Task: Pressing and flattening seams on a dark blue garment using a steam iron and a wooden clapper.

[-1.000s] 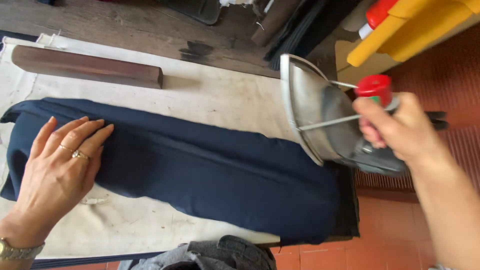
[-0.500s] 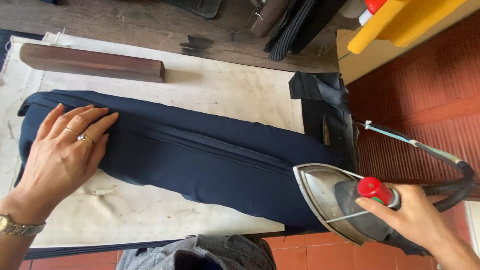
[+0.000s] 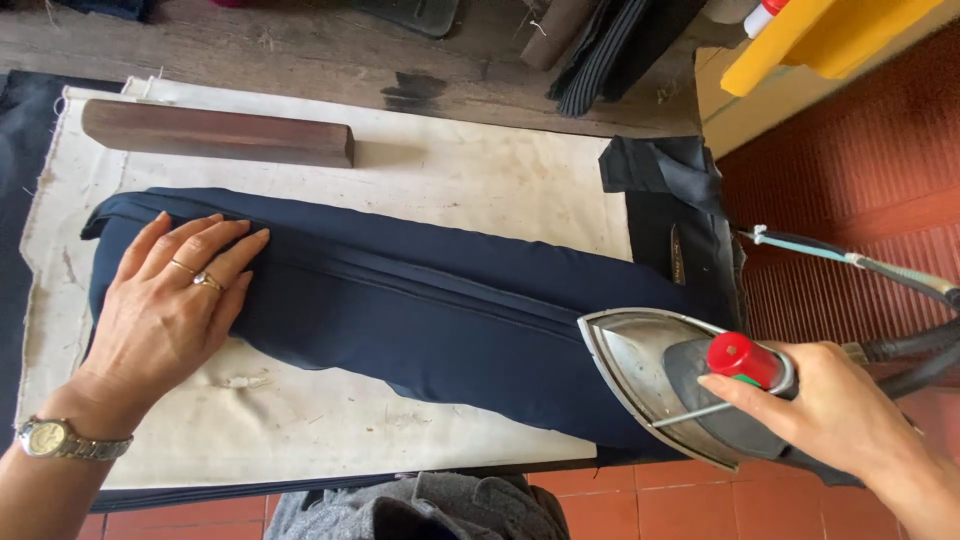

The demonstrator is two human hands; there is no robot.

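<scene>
On the pale board, smooth navy trousers lie under the flat left hand; the right hand has its grip closed around the iron.

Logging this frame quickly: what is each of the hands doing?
Left hand: open, flat on the navy garment.
Right hand: closed around the iron handle.

Cream-padded table bears navy garment; wooden block.

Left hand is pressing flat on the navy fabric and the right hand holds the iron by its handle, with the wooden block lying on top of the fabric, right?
Not quite. The head view shows the wooden block lying on the cream pad, apart from the navy fabric. The rest stands: left hand flat on it, right hand holding the iron.
</scene>
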